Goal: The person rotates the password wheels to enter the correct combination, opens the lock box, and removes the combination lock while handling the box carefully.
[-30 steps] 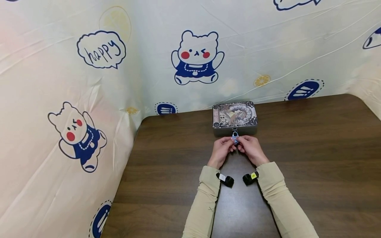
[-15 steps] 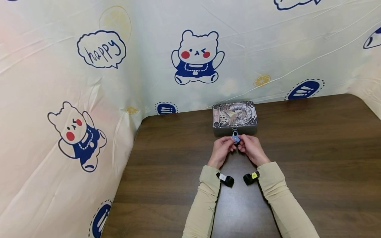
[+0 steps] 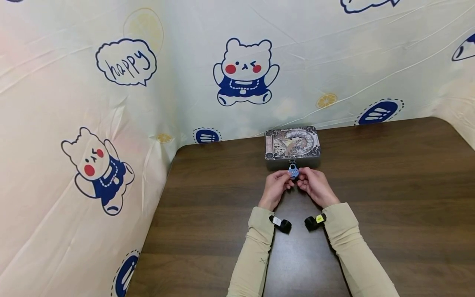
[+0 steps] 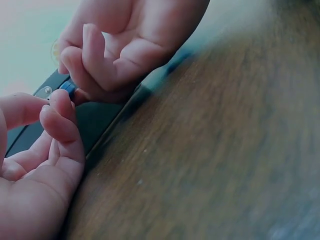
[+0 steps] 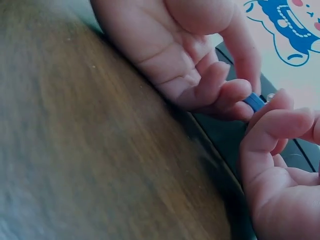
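A small blue padlock (image 3: 293,170) hangs at the clasp on the front of a dark tin box (image 3: 292,143) with an ornate printed lid. My left hand (image 3: 276,187) pinches the padlock's left side between thumb and forefinger. At its right side, my right hand (image 3: 315,186) holds the edge with thumb and curled fingers. In the left wrist view the padlock (image 4: 67,88) shows as a blue sliver between both hands' fingertips. Fingers also cover much of the padlock (image 5: 254,102) in the right wrist view. Details of its face are too small to read.
The box stands at the back of a brown wooden table (image 3: 208,198), near a printed cloth (image 3: 311,53) hanging behind. More cloth hangs at the left. A black strap with a small device sits on each wrist.
My right thumb and wrist have shifted slightly right, uncovering more of the padlock's face. The left hand keeps its pinch, and the box has not moved.
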The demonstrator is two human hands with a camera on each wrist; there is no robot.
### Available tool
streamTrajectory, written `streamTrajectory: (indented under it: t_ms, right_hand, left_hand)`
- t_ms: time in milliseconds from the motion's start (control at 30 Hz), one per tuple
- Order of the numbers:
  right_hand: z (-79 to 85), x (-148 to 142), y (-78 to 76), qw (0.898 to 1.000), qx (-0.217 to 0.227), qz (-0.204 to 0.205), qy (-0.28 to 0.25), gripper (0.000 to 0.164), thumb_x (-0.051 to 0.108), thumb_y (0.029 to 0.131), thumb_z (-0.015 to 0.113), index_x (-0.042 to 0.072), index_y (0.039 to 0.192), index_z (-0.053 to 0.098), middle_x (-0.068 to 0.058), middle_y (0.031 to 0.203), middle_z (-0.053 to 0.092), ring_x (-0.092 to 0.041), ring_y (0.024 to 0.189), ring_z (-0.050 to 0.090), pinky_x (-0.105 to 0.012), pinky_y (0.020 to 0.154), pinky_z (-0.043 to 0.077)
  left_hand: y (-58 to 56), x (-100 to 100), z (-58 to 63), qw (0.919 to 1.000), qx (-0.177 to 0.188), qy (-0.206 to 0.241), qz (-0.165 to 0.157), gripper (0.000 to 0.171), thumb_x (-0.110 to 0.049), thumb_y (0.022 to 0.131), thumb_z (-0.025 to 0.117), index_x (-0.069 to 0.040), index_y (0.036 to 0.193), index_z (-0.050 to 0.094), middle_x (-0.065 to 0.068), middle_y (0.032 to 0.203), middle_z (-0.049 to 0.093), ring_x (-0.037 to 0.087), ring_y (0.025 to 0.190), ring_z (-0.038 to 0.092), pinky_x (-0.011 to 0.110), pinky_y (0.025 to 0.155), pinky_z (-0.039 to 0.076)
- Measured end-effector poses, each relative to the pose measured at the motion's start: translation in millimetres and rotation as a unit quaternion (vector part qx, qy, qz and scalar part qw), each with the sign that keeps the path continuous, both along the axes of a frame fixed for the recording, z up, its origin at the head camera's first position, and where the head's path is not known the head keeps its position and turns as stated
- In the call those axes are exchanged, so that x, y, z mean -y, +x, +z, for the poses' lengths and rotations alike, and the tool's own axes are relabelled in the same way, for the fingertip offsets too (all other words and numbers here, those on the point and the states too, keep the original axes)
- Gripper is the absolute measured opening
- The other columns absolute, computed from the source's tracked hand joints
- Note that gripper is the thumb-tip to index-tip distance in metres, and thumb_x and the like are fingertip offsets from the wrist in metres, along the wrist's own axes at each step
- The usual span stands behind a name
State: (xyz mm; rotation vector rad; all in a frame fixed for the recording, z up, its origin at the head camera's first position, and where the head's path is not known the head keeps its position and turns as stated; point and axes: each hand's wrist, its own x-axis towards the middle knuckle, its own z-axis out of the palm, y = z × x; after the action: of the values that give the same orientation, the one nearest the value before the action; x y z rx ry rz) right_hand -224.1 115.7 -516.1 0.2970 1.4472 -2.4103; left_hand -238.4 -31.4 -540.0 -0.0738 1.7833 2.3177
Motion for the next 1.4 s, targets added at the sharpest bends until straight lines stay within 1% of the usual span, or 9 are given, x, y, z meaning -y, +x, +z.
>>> streamTrajectory:
  t_ms: [100,233,333,500,667,900,1133,1400]
  right_hand:
    - [0.3,-1.5,0.1,1.000,0.004,0.010,0.017,0.013,0.012,0.097,0.041,0.006,0.100,0.052,0.003,0.075,0.051,-0.005,0.059,0.053,-0.015,0.053,0.048]
    - [-0.9,-1.4,-0.5,0.998,0.012,0.017,0.052,0.015,0.016,0.098,0.044,0.006,0.099,0.055,0.003,0.072,0.051,-0.005,0.056,0.055,-0.015,0.050,0.048]
    - [-2.5,-0.5,-1.0,0.998,0.009,0.019,0.064,0.016,0.018,0.098,0.046,0.005,0.099,0.055,0.004,0.070,0.051,-0.005,0.055,0.054,-0.015,0.049,0.047]
    - [-3.7,1.7,-1.3,0.997,0.006,0.016,0.074,0.016,0.018,0.097,0.049,0.003,0.095,0.052,0.005,0.067,0.050,-0.005,0.054,0.053,-0.015,0.047,0.045]
    - [-4.9,2.2,-2.2,0.996,0.003,0.012,0.083,0.014,0.018,0.097,0.051,0.005,0.091,0.050,0.006,0.066,0.050,-0.005,0.054,0.053,-0.015,0.048,0.043]
    - [-5.9,3.0,-3.8,0.996,0.001,0.010,0.091,0.013,0.016,0.097,0.050,0.003,0.095,0.051,0.005,0.066,0.049,-0.004,0.055,0.052,-0.014,0.050,0.044]
    - [-4.9,3.4,-2.6,0.995,0.005,0.005,0.100,0.019,0.022,0.098,0.053,0.006,0.087,0.054,0.005,0.064,0.049,-0.005,0.053,0.053,-0.015,0.048,0.044]
    - [-4.2,6.7,-2.0,0.993,-0.005,0.000,0.116,0.022,0.021,0.097,0.053,0.004,0.084,0.054,0.006,0.062,0.046,-0.005,0.051,0.050,-0.015,0.045,0.042]
  left_hand:
    - [-1.7,-0.5,0.1,0.9999,0.011,-0.001,0.005,0.021,-0.002,0.091,0.059,0.012,0.107,0.062,0.000,0.072,0.063,0.005,0.055,0.057,0.016,0.051,0.046]
    - [-1.5,-0.2,1.0,0.9999,0.012,-0.004,0.006,0.019,-0.001,0.091,0.058,0.011,0.105,0.063,0.000,0.072,0.063,0.006,0.054,0.056,0.016,0.050,0.046]
    - [-1.3,-0.1,0.9,0.9999,0.012,-0.004,0.005,0.019,-0.002,0.091,0.058,0.010,0.105,0.063,-0.001,0.072,0.063,0.006,0.055,0.056,0.016,0.051,0.047]
    - [-1.2,-0.2,-0.2,0.9999,0.013,-0.004,0.003,0.019,-0.002,0.091,0.058,0.010,0.105,0.063,0.000,0.072,0.062,0.006,0.055,0.056,0.016,0.051,0.047]
    - [-1.0,-0.9,-0.9,0.9999,0.011,-0.008,0.008,0.018,-0.002,0.091,0.058,0.010,0.103,0.064,0.000,0.072,0.062,0.006,0.055,0.056,0.015,0.051,0.046]
    - [-0.5,-0.9,0.0,0.9999,0.010,-0.008,0.007,0.020,-0.002,0.091,0.059,0.012,0.105,0.063,-0.001,0.072,0.061,0.006,0.055,0.056,0.015,0.051,0.046]
    - [-0.7,-1.1,0.1,0.9999,0.012,-0.010,0.006,0.019,-0.002,0.091,0.059,0.011,0.104,0.064,0.000,0.073,0.062,0.005,0.056,0.056,0.015,0.051,0.047]
    - [-1.3,-0.8,-1.4,0.9999,0.010,-0.010,0.005,0.018,-0.002,0.091,0.058,0.011,0.103,0.064,0.000,0.073,0.062,0.005,0.056,0.056,0.015,0.051,0.047]
